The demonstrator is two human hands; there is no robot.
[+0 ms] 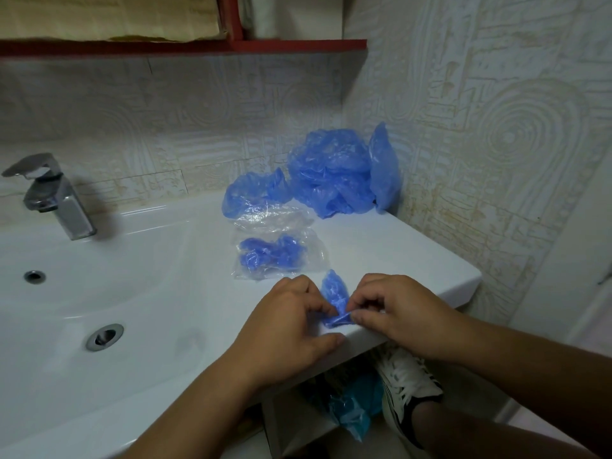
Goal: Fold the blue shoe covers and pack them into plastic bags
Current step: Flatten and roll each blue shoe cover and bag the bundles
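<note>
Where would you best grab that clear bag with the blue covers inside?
Probably pinch the clear bag by the empty film at its right edge, coming from the near right: the folded covers bunch in its middle, and the film there lies flat and free.

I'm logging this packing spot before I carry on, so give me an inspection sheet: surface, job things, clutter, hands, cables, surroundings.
Surface: white ceramic washbasin counter; the work is on its right ledge.
Job's things: small folded blue plastic shoe cover at the front edge; clear plastic bag behind it, with folded blue covers inside; heap of loose blue shoe covers in the back corner against the wall.
Clutter: crumpled blue plastic on the floor under the counter, beside a white laced trainer.
Hands: left hand and right hand both pinch the folded shoe cover.
Cables: nothing seen.
Surroundings: chrome tap, patterned wall tiles, red shelf.
</note>
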